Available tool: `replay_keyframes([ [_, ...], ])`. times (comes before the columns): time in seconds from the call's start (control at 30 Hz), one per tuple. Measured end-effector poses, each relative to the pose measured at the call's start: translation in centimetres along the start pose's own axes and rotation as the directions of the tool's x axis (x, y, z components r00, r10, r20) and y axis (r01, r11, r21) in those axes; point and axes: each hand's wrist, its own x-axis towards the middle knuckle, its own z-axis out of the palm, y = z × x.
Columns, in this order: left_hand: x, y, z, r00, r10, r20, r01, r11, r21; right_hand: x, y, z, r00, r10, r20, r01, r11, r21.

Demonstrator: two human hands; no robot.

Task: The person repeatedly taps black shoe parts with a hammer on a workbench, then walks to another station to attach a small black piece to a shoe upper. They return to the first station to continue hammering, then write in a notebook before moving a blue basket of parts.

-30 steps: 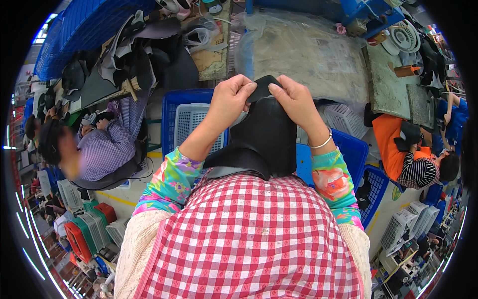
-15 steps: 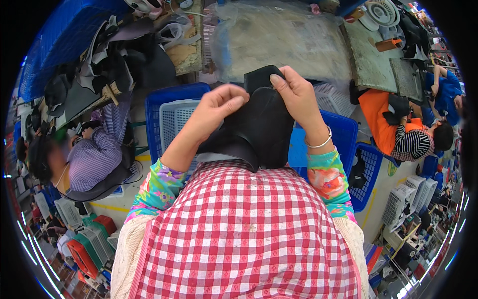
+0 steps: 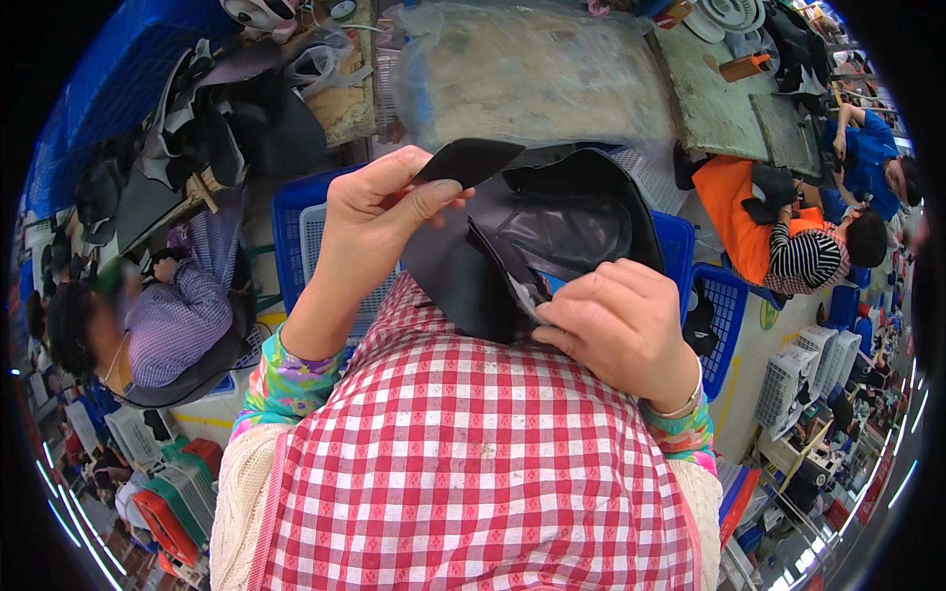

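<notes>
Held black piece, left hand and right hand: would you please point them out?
Black piece (image 3: 570, 234), head view, its shiny face.
Left hand (image 3: 376, 202), head view, its middle.
Right hand (image 3: 631, 323), head view, its back.

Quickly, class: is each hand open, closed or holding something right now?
Left hand: closed, pinching a black flap.
Right hand: closed, pinching the edge of a black piece.

The person's bare left hand (image 3: 384, 197) is raised left of the frame's upper centre, thumb stretched rightward, pinching against bent fingers. The left forearm (image 3: 327, 295), bare above its turquoise floral sleeve, slants up from lower left. The bare right hand (image 3: 631, 320) sits lower, right of centre, back upward, fingers curled and pinching toward the left, wrist (image 3: 678, 389) bent.
</notes>
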Motion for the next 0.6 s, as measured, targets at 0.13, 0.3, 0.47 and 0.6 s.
replay_keyframes([
  [0.13,0.3,-0.4,0.8,0.974,0.053,0.219,-0.048,0.998,-0.029,-1.1,0.7,-0.3,0.991,0.007,-0.134,-0.01,1.0,-0.023],
  [0.3,-0.2,-0.7,3.7,0.956,0.075,0.283,-0.102,0.992,0.081,-2.8,1.2,0.9,0.879,0.388,-0.277,-0.301,0.902,0.308],
  [0.47,-0.3,-1.0,5.6,0.94,-0.07,0.333,-0.001,0.978,0.209,-4.0,1.1,1.4,0.626,0.757,-0.188,-0.36,0.495,0.791],
  [0.6,-0.1,-1.0,7.6,0.881,-0.152,0.449,-0.029,0.928,0.372,-5.5,2.8,0.0,0.856,0.512,-0.076,-0.418,0.771,0.481],
])
